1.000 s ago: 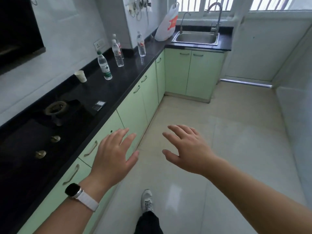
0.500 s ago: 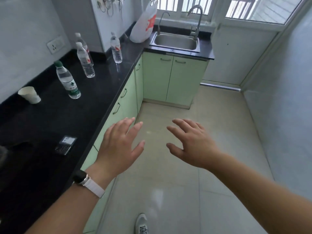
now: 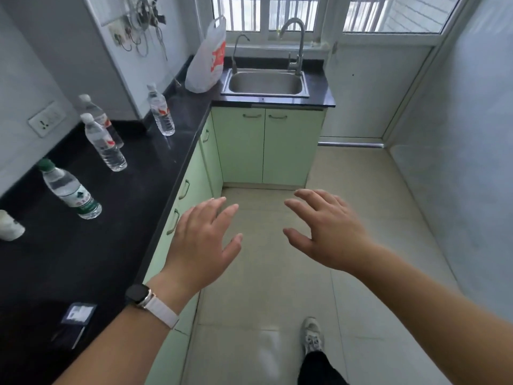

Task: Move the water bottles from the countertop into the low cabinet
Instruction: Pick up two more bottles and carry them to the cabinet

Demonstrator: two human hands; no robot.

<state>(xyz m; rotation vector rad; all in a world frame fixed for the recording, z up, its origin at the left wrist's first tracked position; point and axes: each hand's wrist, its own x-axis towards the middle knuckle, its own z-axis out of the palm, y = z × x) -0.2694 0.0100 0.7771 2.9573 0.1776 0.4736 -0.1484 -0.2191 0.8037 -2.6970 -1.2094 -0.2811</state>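
Several clear water bottles stand upright on the black countertop (image 3: 133, 218) at my left. A green-capped bottle (image 3: 70, 190) is nearest. Two white-capped bottles (image 3: 105, 144) stand close together behind it, and one more bottle (image 3: 161, 110) is farther back. The pale green low cabinets (image 3: 191, 173) below the counter have their doors closed. My left hand (image 3: 204, 243), with a watch on the wrist, hovers over the floor beside the counter edge, fingers spread and holding nothing. At the same height, my right hand (image 3: 327, 232) is spread and holds nothing too.
A steel sink (image 3: 265, 83) with a tall tap fills the back corner, a white plastic bag (image 3: 206, 62) beside it. A paper cup (image 3: 9, 226) sits at the far left, a small dark card (image 3: 77, 314) near the counter front. My shoe (image 3: 312, 336) is on the tiled floor.
I have walked forward along the counter, so the bottles and the sink are closer and larger. Both hands stay spread in front of me, holding nothing.
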